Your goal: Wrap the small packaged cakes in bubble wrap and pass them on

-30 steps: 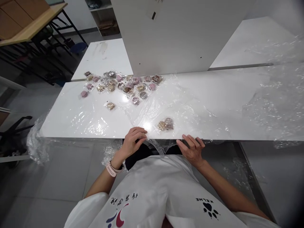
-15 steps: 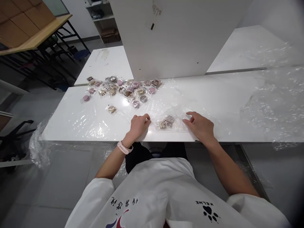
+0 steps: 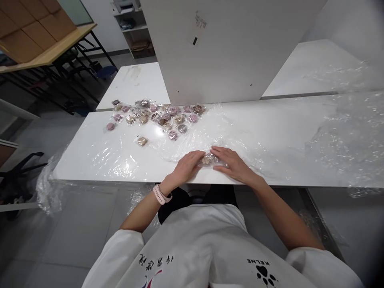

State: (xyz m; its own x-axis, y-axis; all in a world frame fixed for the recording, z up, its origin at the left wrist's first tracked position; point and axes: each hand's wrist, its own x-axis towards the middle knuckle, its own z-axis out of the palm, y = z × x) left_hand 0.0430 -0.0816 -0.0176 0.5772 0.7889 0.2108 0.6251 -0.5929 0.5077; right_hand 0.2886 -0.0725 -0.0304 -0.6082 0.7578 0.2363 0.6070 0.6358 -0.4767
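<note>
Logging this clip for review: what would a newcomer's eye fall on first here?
Both hands meet at the near edge of the white table: the left hand and right hand press on a small wrapped snack bundle under clear plastic film. Farther back left lies a scatter of wrapped snacks.

Both hands have left the table's near edge and pushed forward onto the plastic film (image 3: pixel 255 140). The left hand (image 3: pixel 187 166) now slides in from nine o'clock and the right hand (image 3: pixel 231 162) from three o'clock, closing the gap until they meet over the small snack bundle (image 3: pixel 209 159), film now folded across it and pressed down flat.
</note>
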